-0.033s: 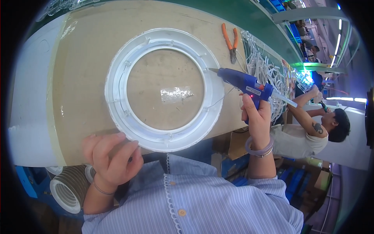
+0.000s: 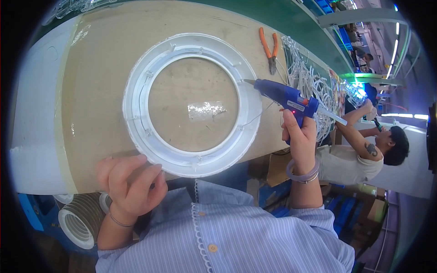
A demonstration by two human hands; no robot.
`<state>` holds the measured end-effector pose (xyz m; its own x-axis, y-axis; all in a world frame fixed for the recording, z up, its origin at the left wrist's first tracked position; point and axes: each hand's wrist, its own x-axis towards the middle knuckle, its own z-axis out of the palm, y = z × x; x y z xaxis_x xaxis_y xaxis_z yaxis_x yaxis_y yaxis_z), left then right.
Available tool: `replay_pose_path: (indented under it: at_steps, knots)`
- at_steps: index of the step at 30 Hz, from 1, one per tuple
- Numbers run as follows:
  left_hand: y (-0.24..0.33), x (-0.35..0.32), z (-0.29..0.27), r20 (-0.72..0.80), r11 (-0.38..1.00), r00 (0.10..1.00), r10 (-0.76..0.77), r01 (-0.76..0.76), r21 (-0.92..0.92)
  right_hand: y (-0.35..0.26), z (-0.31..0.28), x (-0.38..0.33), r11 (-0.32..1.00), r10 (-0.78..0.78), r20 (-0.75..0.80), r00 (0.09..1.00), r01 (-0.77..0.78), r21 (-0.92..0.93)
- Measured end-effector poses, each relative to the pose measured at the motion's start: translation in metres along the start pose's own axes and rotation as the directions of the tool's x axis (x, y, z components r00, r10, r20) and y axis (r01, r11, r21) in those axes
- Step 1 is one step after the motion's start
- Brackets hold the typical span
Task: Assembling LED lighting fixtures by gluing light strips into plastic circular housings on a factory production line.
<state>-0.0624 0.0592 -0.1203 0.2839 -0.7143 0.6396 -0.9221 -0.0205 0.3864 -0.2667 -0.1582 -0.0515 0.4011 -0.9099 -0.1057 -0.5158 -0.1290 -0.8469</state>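
Observation:
A large white plastic ring (image 2: 136,113) lies flat on the beige worktable (image 2: 91,68), with a small shiny patch of the table showing at its centre. My right hand (image 2: 298,132) grips a blue glue gun (image 2: 284,95) whose nozzle tip touches the ring's right inner rim. A pale bangle sits on that wrist. My left hand (image 2: 129,182) rests at the table's near edge just below the ring's lower left, fingers curled with nothing in them.
Orange-handled pliers (image 2: 269,45) lie beyond the ring at the far right, beside a tangle of white wires (image 2: 309,77). Another person (image 2: 364,157) works to the right. Ribbed grey hoses (image 2: 77,223) and cardboard boxes (image 2: 275,168) sit below the table edge.

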Motion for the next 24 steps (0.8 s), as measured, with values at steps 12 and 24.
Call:
replay_pose_path:
  at_steps: [12,24]
  knots:
    - [0.001,0.001,-0.006,0.009,0.984,0.988,-0.154,0.154,-0.089,-0.010,0.003,-0.010,0.976,-0.164,0.016,0.986,0.165,-0.145]
    - [-0.016,0.062,-0.010,0.395,0.757,0.699,-0.597,0.653,-0.012,0.007,-0.020,-0.003,0.945,0.012,0.174,0.985,-0.068,0.321]
